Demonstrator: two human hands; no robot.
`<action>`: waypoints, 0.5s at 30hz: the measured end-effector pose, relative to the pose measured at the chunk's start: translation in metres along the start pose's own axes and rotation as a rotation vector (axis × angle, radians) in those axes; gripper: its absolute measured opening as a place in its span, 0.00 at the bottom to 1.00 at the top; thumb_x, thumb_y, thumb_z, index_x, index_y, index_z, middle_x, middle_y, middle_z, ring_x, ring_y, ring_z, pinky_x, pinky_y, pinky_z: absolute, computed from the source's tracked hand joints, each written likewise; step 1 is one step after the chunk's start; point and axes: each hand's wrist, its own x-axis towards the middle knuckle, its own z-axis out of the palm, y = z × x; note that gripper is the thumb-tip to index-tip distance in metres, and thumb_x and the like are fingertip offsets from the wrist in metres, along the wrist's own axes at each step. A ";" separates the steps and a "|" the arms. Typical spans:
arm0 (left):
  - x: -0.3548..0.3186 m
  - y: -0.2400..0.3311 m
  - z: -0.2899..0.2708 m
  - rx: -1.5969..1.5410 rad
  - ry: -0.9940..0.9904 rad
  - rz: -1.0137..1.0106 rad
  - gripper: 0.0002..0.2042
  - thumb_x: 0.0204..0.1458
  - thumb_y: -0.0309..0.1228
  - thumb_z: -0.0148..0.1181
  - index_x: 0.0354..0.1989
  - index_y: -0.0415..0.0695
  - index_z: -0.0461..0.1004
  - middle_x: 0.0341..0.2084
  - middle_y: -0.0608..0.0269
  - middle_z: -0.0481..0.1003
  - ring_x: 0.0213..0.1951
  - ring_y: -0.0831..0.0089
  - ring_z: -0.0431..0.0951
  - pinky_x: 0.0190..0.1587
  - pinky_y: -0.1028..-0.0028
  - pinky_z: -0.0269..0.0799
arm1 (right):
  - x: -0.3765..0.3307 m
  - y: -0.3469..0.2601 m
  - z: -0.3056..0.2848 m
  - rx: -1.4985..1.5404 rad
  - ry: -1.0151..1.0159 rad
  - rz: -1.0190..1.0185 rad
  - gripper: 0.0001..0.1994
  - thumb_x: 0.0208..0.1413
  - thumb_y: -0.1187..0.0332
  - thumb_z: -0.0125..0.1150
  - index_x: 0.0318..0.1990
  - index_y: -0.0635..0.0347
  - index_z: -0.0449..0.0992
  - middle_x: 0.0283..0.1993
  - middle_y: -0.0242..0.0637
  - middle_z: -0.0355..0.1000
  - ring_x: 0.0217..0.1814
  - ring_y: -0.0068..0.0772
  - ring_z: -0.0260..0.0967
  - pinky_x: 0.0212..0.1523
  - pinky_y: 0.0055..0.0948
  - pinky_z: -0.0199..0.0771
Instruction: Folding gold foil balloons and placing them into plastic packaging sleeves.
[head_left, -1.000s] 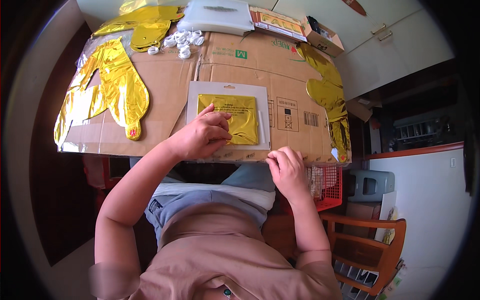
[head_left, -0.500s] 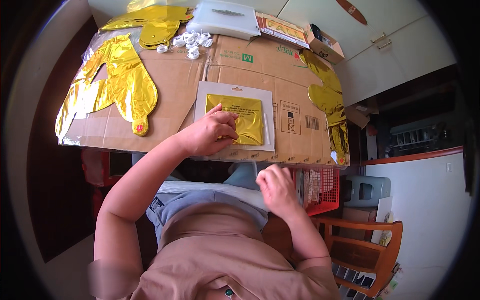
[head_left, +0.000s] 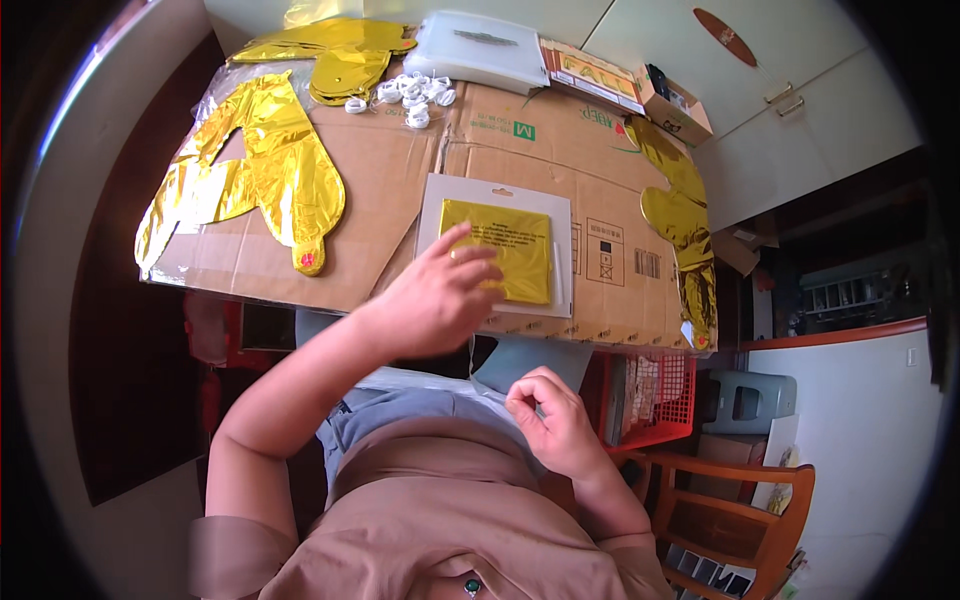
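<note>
Cardboard tabletop bearing gold foil balloons laid flat at either side, presumably out of the way, with gold packet on white card near the front edge for reach, left hand loosely spread over it, right hand pinched below, contents too fine to tell

Black print on gold packet; green print, barcode on cardboard.
</note>
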 end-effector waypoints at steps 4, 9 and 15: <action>-0.023 0.054 -0.033 -0.476 -0.104 -0.139 0.21 0.45 0.28 0.65 0.52 0.45 0.78 0.53 0.55 0.76 0.49 0.60 0.78 0.46 0.62 0.70 | 0.012 -0.003 -0.006 0.039 0.005 -0.007 0.05 0.57 0.77 0.63 0.36 0.64 0.72 0.34 0.42 0.70 0.36 0.44 0.71 0.37 0.34 0.72; -0.044 0.067 -0.002 -0.400 0.007 -0.218 0.15 0.51 0.26 0.66 0.48 0.39 0.78 0.42 0.57 0.79 0.40 0.62 0.80 0.43 0.68 0.73 | 0.029 -0.009 -0.013 0.076 -0.086 0.042 0.04 0.56 0.76 0.65 0.36 0.63 0.74 0.35 0.40 0.71 0.37 0.41 0.71 0.39 0.35 0.71; -0.054 0.062 -0.019 -0.566 0.076 -0.445 0.09 0.51 0.20 0.66 0.41 0.39 0.82 0.32 0.54 0.80 0.33 0.60 0.82 0.35 0.69 0.78 | 0.066 0.015 -0.038 -0.264 0.152 -0.187 0.08 0.59 0.71 0.63 0.44 0.62 0.79 0.47 0.43 0.76 0.53 0.46 0.73 0.56 0.37 0.71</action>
